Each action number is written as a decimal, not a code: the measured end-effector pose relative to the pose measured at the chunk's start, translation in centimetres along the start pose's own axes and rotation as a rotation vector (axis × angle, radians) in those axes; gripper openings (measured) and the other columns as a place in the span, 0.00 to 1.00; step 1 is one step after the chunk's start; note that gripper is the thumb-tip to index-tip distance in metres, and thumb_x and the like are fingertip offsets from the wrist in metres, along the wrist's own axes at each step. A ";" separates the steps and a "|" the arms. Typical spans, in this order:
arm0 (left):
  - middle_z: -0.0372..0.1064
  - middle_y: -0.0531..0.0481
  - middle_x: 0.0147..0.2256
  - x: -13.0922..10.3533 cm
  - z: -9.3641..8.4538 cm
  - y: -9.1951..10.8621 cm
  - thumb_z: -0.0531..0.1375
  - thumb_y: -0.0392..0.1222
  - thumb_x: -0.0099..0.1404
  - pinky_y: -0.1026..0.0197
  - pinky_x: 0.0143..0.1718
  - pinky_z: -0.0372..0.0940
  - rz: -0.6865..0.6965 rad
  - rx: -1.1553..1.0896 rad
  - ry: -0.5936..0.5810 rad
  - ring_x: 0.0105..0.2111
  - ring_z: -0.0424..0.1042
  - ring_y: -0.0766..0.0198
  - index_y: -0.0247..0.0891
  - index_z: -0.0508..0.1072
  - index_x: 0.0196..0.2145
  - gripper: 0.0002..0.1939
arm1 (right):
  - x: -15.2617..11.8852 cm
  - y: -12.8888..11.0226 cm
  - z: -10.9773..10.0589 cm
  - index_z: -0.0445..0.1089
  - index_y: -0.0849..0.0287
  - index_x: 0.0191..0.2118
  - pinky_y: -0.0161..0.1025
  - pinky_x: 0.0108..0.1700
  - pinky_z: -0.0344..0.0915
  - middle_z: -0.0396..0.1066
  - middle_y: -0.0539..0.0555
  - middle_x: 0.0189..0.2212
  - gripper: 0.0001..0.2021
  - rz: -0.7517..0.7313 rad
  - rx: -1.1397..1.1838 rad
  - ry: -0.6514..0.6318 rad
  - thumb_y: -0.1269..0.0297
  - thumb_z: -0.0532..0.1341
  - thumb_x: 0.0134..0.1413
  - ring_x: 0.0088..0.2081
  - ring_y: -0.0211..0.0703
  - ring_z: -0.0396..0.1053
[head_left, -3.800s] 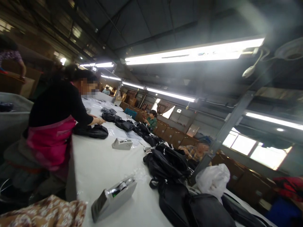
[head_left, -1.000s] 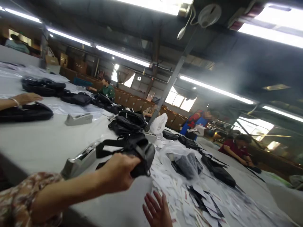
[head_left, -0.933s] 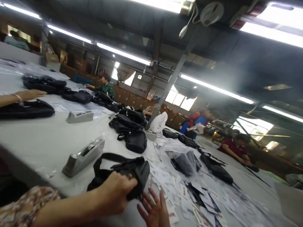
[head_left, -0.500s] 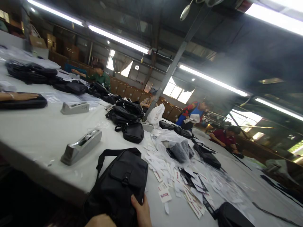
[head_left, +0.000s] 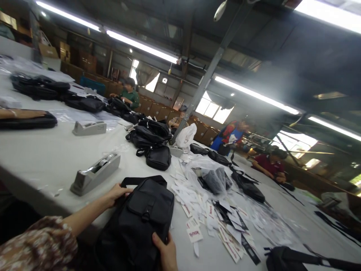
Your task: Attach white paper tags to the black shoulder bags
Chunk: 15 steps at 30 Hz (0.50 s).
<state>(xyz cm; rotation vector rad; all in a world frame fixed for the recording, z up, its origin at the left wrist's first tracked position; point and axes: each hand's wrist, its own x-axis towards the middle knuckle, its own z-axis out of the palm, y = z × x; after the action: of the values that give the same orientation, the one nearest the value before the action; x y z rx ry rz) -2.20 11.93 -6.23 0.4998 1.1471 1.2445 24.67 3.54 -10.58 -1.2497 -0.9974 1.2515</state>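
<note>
- Presently, the black shoulder bag lies flat at the near edge of the grey work table, front pocket up, flap buckled shut, strap looped at its 12 o'clock end.
- Left hand: fingers curled on the bag's upper left corner, at about 10 o'clock of the bag; it grips the edge by the strap.
- Right hand: pressed on the bag's lower right edge, at about 5 o'clock, thumb on top; whether the fingers close under the bag cannot be told. The two hands are well apart, one at each end of the bag.
- Progress, as a judgement: the bag is laid out and steadied; no paper tag or plastic wrap shows on it, so any tagging or bagging appears not yet done.
- Paper tags: white with red print, thin and flat, strewn loose at 3 o'clock of the bag.
- Tape dispenser: grey, hard, wedge-shaped, at 10 o'clock, near the left hand.
- Clear plastic bag: crinkled film around a dark item, at 2 o'clock.
- Further black bags: soft, matt fabric, heaped at 12 o'clock.
</note>
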 end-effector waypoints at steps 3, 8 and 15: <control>0.59 0.53 0.16 0.2 1.6 3.2 0.66 0.37 0.53 0.66 0.17 0.60 -0.066 -0.105 -0.128 0.15 0.60 0.69 0.34 0.64 0.21 0.13 | -0.1 -0.6 -0.2 0.67 0.66 0.49 0.49 0.42 0.71 0.77 0.59 0.34 0.38 -0.080 -0.014 0.102 0.53 0.72 0.27 0.39 0.59 0.74; 0.56 0.55 0.18 -3.2 3.9 13.7 0.59 0.38 0.61 0.70 0.17 0.60 0.082 -0.283 -0.468 0.16 0.58 0.73 0.31 0.70 0.30 0.06 | -1.6 -8.9 -0.5 0.69 0.62 0.49 0.47 0.44 0.68 0.76 0.57 0.36 0.32 -0.223 -0.269 0.146 0.63 0.67 0.29 0.40 0.57 0.72; 0.63 0.52 0.22 -13.7 10.2 25.9 0.61 0.31 0.57 0.74 0.15 0.59 0.332 -0.256 -0.696 0.15 0.58 0.77 0.30 0.68 0.25 0.05 | -6.2 -17.0 6.4 0.63 0.63 0.58 0.59 0.46 0.61 0.69 0.68 0.44 0.38 -0.523 -1.071 0.167 0.76 0.59 0.33 0.47 0.69 0.66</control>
<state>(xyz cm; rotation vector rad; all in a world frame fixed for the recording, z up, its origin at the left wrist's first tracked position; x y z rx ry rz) -4.18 10.21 24.68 0.8655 0.3194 1.3210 19.68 -0.27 7.62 -1.6591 -1.8150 0.1320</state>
